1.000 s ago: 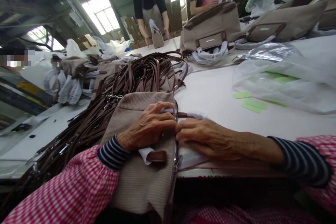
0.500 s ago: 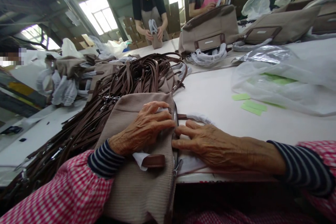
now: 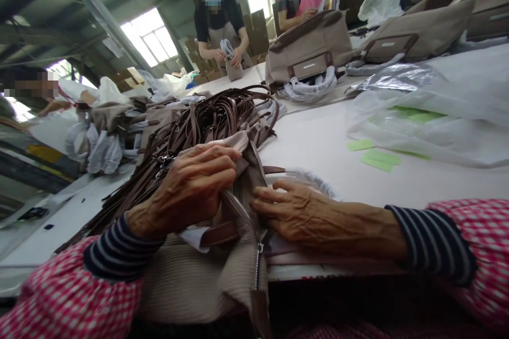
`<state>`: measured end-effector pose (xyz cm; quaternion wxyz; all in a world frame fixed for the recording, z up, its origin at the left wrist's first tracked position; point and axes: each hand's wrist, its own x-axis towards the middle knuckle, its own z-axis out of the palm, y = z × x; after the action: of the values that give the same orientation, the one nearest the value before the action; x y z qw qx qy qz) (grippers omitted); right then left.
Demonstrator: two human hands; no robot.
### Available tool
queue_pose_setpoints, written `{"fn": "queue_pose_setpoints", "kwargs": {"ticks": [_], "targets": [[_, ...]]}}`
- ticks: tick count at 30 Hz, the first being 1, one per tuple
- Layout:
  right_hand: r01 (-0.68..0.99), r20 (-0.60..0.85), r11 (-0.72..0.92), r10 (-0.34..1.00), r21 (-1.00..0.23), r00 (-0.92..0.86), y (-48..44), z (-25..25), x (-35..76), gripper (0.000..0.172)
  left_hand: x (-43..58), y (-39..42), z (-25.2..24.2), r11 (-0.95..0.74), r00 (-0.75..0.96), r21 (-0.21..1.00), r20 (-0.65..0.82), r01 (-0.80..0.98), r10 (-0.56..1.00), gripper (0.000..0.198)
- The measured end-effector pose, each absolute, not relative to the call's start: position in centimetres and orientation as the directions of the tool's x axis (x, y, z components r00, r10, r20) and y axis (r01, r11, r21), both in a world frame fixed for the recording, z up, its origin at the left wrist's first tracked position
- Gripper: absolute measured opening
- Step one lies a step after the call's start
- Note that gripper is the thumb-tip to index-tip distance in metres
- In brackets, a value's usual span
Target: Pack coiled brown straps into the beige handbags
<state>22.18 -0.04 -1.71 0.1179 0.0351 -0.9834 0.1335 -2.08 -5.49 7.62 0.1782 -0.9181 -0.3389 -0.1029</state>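
Observation:
A taupe ribbed handbag (image 3: pixel 194 280) lies in front of me at the table's edge, its zipper open along the top. My left hand (image 3: pixel 194 185) is closed on the near side of the bag's opening and holds it away from the far side. At the far side of the opening is my right hand (image 3: pixel 294 212), its fingers bent against the zipper edge, the fingertips partly hidden at the bag's mouth. A brown handle (image 3: pixel 220 234) with white wrapping hangs on the near face. Another wrapped handle (image 3: pixel 312 177) lies beyond my right hand.
A heap of brown straps (image 3: pixel 214 116) lies behind the bag. Green paper slips (image 3: pixel 379 159) and clear plastic sheeting (image 3: pixel 449 132) are on the white table (image 3: pixel 318 132) to the right. Finished bags (image 3: pixel 314 45) stand farther back. Co-workers, one holding a small bag (image 3: pixel 234 68), are across the table.
My left hand has moved left and closed on the bag's edge, pulling the opening apart. The zipper mouth now gapes where it was narrow before. My right hand stays at the far edge.

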Motion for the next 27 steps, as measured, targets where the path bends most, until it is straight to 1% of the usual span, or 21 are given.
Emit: {"fn": "queue_pose_setpoints", "kwargs": {"ticks": [2,3,5,7,8,11,13,14,16,18,20,22,25,27], "targets": [[-0.086,0.251,0.984,-0.045,-0.155,-0.967,0.7,-1.0,22.3,0.025,-3.0,-5.9,8.7,-0.658,0.692,-0.250,0.421,0.710,0.587,0.024],[-0.081,0.253,0.992,-0.054,-0.100,-0.966,1.1,-0.6,22.4,0.022,-3.5,-6.1,9.0,-0.637,0.666,-0.243,0.454,0.731,0.592,0.024],[-0.081,0.223,0.995,-0.067,-0.055,-0.973,2.0,0.0,22.2,0.017,-4.4,-6.5,9.2,-0.605,0.621,-0.209,0.471,0.768,0.626,0.022],[-0.052,0.178,0.995,-0.035,-0.088,-0.983,3.0,0.5,21.5,0.015,-5.1,-6.8,8.7,-0.584,0.592,-0.177,0.455,0.793,0.666,0.021],[-0.012,0.159,0.994,0.006,-0.112,-0.987,3.5,0.6,20.9,0.014,-5.4,-6.9,8.4,-0.575,0.579,-0.160,0.445,0.802,0.683,0.020],[0.187,0.151,0.970,0.210,-0.154,-0.966,4.8,0.7,18.2,0.016,-5.7,-7.4,7.2,-0.560,0.539,-0.108,0.469,0.821,0.700,0.019],[0.301,0.160,0.942,0.323,-0.151,-0.933,5.2,0.3,16.3,0.020,-5.6,-7.7,6.3,-0.556,0.494,-0.047,0.526,0.830,0.692,0.020],[0.329,0.161,0.934,0.349,-0.138,-0.923,5.3,0.0,15.4,0.021,-5.6,-7.9,5.9,-0.552,0.463,-0.012,0.560,0.833,0.687,0.021],[0.329,0.156,0.941,0.338,-0.084,-0.928,5.1,-0.7,14.0,0.021,-5.3,-8.0,5.1,-0.542,0.395,0.065,0.611,0.838,0.686,0.021],[0.332,0.147,0.943,0.332,-0.025,-0.932,4.8,-1.3,13.2,0.025,-5.1,-8.1,4.5,-0.534,0.335,0.144,0.637,0.833,0.694,0.022],[0.368,0.135,0.930,0.364,-0.001,-0.921,4.3,-1.6,13.0,0.030,-5.0,-8.0,4.2,-0.534,0.296,0.207,0.644,0.820,0.705,0.022],[0.436,0.131,0.900,0.434,-0.010,-0.892,4.0,-1.5,12.9,0.034,-5.1,-7.9,4.0,-0.542,0.279,0.246,0.648,0.804,0.708,0.022],[0.521,0.133,0.853,0.519,-0.028,-0.844,3.5,-1.0,12.8,0.031,-5.2,-7.9,3.8,-0.545,0.254,0.275,0.663,0.792,0.704,0.023],[0.593,0.136,0.801,0.598,-0.080,-0.790,3.5,-0.7,12.7,0.030,-5.3,-7.9,3.7,-0.538,0.224,0.294,0.679,0.790,0.699,0.023]]}}
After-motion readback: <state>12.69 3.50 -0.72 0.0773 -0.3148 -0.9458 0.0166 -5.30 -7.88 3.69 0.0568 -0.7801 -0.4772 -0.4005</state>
